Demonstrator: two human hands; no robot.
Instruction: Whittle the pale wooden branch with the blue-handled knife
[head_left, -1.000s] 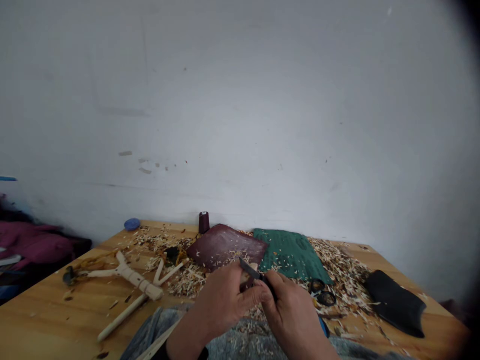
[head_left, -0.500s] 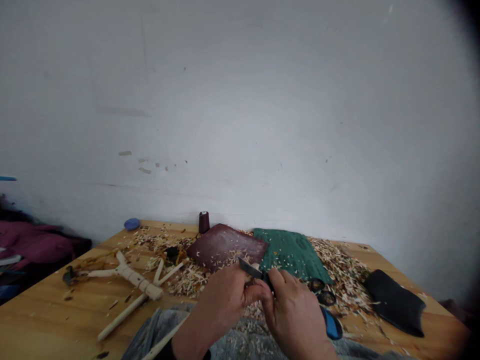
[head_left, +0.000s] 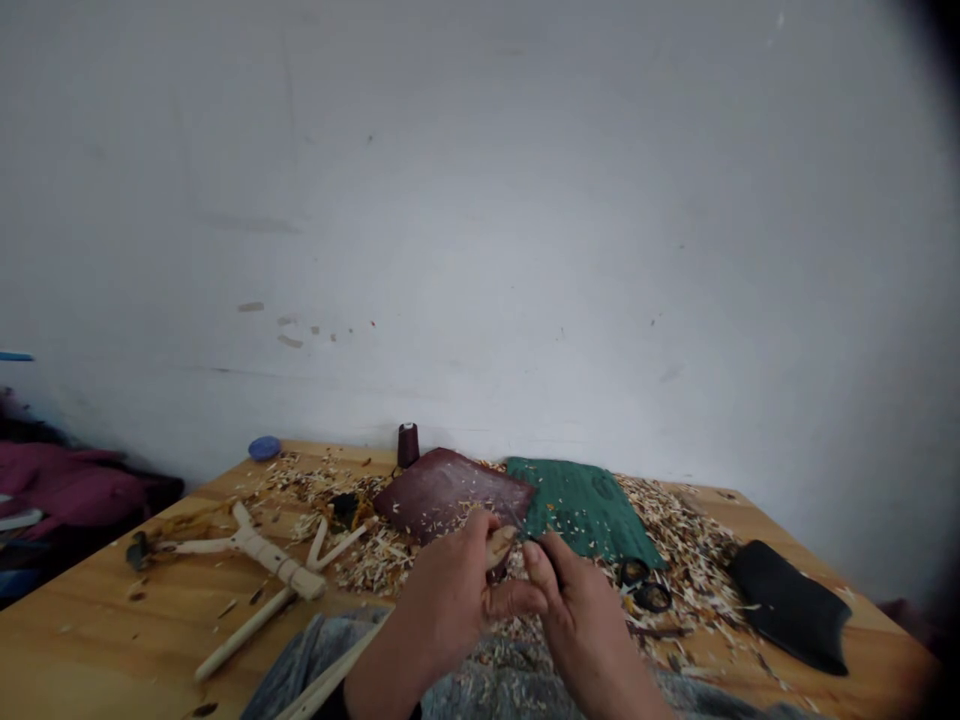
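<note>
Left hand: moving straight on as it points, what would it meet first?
Probably the maroon sheet lying beyond the left hand, though depth is unclear and it might pass above.

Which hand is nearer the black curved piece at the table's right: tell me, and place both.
Right. The right hand is left of the black curved piece, apart from it, with wood shavings between. The left hand is farther left, beyond the right hand.
</note>
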